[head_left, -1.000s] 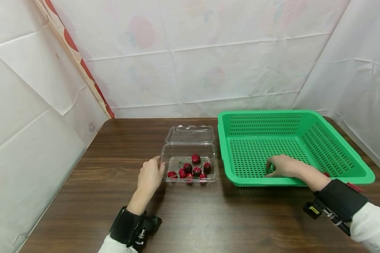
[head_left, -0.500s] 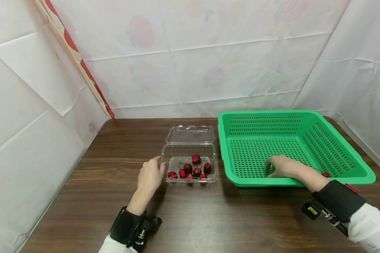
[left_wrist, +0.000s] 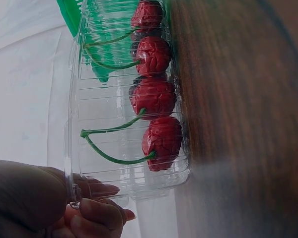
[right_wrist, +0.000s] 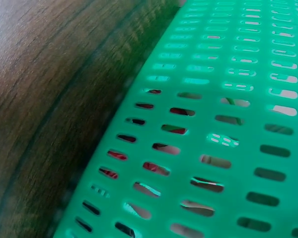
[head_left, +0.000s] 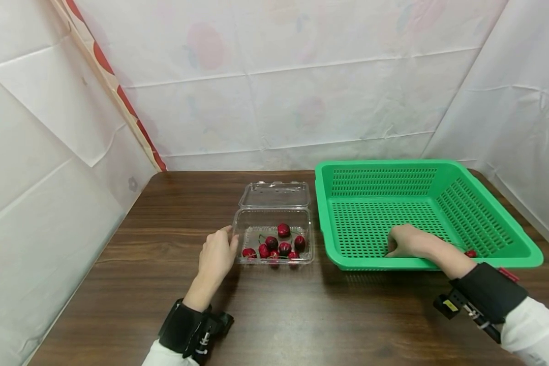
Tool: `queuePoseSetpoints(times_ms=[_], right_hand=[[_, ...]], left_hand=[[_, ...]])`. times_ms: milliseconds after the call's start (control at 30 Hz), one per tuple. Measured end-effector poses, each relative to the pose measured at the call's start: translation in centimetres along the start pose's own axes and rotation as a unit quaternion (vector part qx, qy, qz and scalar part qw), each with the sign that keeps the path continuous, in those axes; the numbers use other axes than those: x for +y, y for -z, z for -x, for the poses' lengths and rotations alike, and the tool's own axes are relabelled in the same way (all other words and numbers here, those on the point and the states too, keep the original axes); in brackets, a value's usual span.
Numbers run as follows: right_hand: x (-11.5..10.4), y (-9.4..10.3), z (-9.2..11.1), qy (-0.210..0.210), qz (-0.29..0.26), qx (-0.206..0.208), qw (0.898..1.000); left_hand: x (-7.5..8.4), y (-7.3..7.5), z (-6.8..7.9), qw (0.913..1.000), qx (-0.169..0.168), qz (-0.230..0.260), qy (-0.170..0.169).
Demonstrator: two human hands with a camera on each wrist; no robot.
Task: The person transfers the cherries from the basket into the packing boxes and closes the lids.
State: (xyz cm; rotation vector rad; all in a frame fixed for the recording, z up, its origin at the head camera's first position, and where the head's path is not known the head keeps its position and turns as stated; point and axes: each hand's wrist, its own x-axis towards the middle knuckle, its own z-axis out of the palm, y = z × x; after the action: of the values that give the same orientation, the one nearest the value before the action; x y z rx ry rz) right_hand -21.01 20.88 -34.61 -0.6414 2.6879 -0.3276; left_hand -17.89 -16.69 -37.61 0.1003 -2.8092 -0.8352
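Note:
My left hand (head_left: 217, 256) pinches the left rim of an open clear plastic clamshell box (head_left: 245, 223). In the left wrist view, thumb and fingers meet on the rim at the box's corner. Several dark red cherries (head_left: 283, 230) with green stems lie inside, mostly toward the near side. My right hand (head_left: 412, 241) reaches over the near rim of a green plastic basket (head_left: 393, 163), its fingers curled down near the floor. Through the basket's slots, the right wrist view shows bits of red cherry (right_wrist: 118, 155) close to the fingers. Whether they grip one is hidden.
Another cherry (head_left: 470, 253) lies in the basket's near right part, beside my right forearm. The box's clear lid (head_left: 276, 194) is folded back, away from me. Both containers stand on a dark wooden table (head_left: 302, 315), with white sheeting (head_left: 274, 101) behind and at the sides.
The right hand's fingers have drawn closer together, and the hand has shifted slightly to the right in the basket. More of the cherry by the forearm shows. The left hand and box stay put.

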Motion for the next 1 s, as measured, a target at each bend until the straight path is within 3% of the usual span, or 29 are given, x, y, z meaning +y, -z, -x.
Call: queuePoseSetpoints(times_ms=[267, 600, 800, 1000], right_hand=[[0.1, 0.3, 0.2, 0.03, -0.035, 0.021, 0.999], [0.1, 0.9, 0.8, 0.021, -0.093, 0.059, 0.994], [0.4, 1.3, 0.6, 0.011, -0.094, 0.112, 0.989], [0.4, 1.6, 0.8, -0.017, -0.105, 0.18, 0.978]], left_hand=[[0.0, 0.0, 0.0, 1.0, 0.0, -0.003, 0.005], [0.1, 0.0, -0.1, 1.0, 0.006, -0.004, 0.006], [0.1, 0.0, -0.1, 0.9999, 0.005, -0.005, 0.009], [0.3, 0.0, -0.1, 0.9999, 0.006, -0.007, 0.013]])
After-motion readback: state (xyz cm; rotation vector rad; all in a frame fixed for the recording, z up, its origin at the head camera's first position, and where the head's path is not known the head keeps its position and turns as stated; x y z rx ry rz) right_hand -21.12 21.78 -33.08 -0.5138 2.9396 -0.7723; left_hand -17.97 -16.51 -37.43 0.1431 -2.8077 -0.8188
